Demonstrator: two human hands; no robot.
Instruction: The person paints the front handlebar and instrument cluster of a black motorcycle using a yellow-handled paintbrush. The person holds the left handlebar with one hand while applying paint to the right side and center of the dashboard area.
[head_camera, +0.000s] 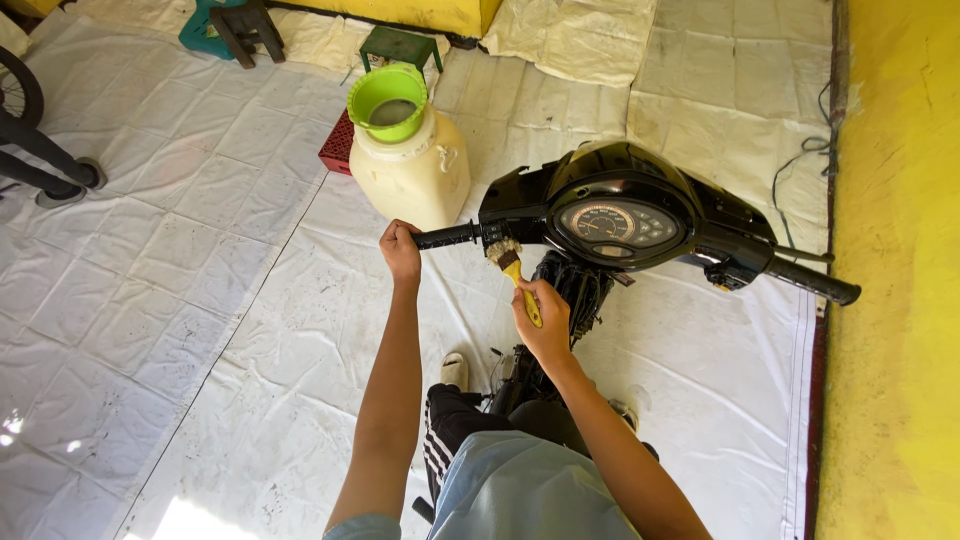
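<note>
Nearest to the camera are the person's knees in pale blue shorts, and from there both forearms reach forward. The fingers of the right hand are closed around the yellow handle of a small paintbrush, whose bristles touch the motorbike's handlebar just beside the inner end of the left grip. The left hand is closed around the outer end of that black grip and holds the bar steady. To do this brushing well, I think the left hand should keep the bar from turning while the brush works with short, light strokes into the seam between grip and switch housing, so that dirt comes out and is not pushed deeper. The handlebar unit stands in the middle of the view; it is glossy black, with a round speedometer under a clear cover, and the right grip points toward the yellow wall. The bristles look pale and a little dirty. Behind the bar, on the white tarp that covers the floor, stands a cream plastic jug with a green funnel on top.
</note>
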